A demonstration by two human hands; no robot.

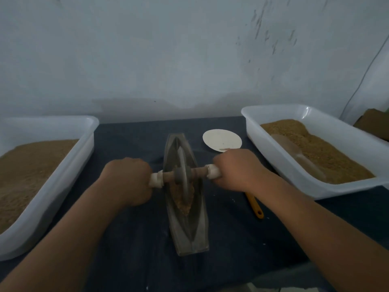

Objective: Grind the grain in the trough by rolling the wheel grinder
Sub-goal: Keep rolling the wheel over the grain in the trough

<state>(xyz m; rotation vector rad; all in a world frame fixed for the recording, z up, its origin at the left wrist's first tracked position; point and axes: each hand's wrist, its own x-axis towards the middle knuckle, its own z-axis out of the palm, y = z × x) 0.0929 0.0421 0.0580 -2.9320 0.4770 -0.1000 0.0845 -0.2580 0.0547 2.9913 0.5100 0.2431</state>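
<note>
A long boat-shaped grey trough (185,232) lies lengthwise on the dark cloth in front of me. Brown grain (182,198) is heaped in its middle. The wheel grinder (182,165) stands upright in the trough, its thin disc over the grain, with a wooden axle sticking out on both sides. My left hand (128,180) grips the white-wrapped left end of the axle. My right hand (235,168) grips the white-wrapped right end. The fingers of both hands curl round the handles and hide most of the wrapping.
A white tub (69,171) of brown grain stands at the left. Another white tub (315,186) at the right holds grain and a clear scoop (294,152). A white dish (221,140) sits behind my right hand. A yellow handle (255,206) lies under my right wrist.
</note>
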